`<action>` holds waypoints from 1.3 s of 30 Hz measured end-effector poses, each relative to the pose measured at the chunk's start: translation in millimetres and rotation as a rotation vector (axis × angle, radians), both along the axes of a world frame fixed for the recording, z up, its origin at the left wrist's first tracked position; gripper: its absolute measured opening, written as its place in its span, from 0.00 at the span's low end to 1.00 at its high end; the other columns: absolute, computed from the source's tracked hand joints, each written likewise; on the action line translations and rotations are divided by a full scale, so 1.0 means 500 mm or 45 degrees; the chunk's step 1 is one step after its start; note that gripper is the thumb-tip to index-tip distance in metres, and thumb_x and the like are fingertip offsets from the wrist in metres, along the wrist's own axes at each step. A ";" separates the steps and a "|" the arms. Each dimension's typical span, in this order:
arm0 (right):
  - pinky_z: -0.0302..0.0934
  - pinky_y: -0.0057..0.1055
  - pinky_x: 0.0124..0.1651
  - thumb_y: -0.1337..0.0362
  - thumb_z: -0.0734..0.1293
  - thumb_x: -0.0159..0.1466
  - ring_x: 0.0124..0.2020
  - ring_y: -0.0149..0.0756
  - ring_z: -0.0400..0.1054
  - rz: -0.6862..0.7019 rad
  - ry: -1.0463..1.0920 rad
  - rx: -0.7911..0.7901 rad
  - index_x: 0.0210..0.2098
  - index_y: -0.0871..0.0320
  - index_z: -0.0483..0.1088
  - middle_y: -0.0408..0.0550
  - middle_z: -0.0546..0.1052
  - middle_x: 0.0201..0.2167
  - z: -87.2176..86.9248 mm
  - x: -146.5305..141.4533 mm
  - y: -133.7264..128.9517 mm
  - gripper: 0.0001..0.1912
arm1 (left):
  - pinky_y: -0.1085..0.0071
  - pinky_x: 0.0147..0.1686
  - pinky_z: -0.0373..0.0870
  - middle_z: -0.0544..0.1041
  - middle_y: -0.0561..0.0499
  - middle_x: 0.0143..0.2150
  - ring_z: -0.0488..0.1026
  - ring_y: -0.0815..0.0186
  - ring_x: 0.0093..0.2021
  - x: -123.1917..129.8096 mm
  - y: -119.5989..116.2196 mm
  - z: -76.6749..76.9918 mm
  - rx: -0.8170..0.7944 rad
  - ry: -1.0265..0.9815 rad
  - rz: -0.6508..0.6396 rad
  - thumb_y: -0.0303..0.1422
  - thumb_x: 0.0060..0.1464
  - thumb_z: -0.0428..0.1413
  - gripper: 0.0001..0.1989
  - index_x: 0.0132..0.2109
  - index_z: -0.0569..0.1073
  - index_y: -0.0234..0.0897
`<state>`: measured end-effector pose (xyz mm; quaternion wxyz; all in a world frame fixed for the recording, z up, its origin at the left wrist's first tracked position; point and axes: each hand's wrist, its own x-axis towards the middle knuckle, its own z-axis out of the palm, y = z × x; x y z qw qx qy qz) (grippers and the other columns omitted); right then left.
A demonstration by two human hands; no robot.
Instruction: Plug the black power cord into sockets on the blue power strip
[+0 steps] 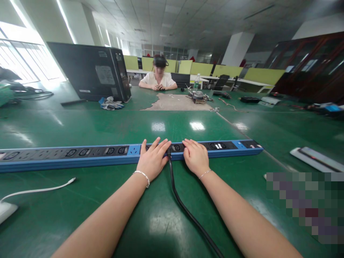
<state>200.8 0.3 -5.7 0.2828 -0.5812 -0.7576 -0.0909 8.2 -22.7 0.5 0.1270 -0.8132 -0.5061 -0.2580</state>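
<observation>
Showing blue-edged, black-faced power strip (126,150), long, many-socketed

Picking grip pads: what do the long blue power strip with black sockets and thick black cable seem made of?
Power strip: housing probably painted or anodised metal, satin; straight edges, even sheen. Socket panels: likely matte plastic; dull, moulded openings. Cable: rubber or PVC jacket, can't tell which; smooth curve, faint highlight.
</observation>
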 end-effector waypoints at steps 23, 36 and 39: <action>0.49 0.37 0.55 0.66 0.56 0.62 0.55 0.36 0.62 -0.035 0.074 -0.001 0.48 0.54 0.71 0.43 0.73 0.51 0.000 -0.006 -0.002 0.18 | 0.59 0.51 0.61 0.77 0.49 0.48 0.75 0.64 0.43 0.025 0.021 0.013 0.031 0.003 0.083 0.28 0.58 0.44 0.17 0.53 0.66 0.40; 0.48 0.36 0.54 0.66 0.56 0.63 0.54 0.35 0.61 -0.073 0.027 0.019 0.49 0.53 0.70 0.43 0.73 0.50 -0.001 -0.009 -0.003 0.18 | 0.69 0.45 0.68 0.75 0.48 0.51 0.74 0.65 0.44 0.015 0.036 -0.012 0.043 0.016 -0.034 0.26 0.56 0.45 0.18 0.54 0.65 0.37; 0.48 0.36 0.54 0.66 0.56 0.63 0.54 0.36 0.61 -0.062 0.019 0.018 0.49 0.53 0.70 0.44 0.73 0.50 -0.002 -0.008 -0.002 0.18 | 0.70 0.45 0.69 0.74 0.48 0.52 0.73 0.65 0.46 0.019 0.031 -0.009 0.009 -0.010 0.011 0.27 0.57 0.45 0.18 0.54 0.65 0.37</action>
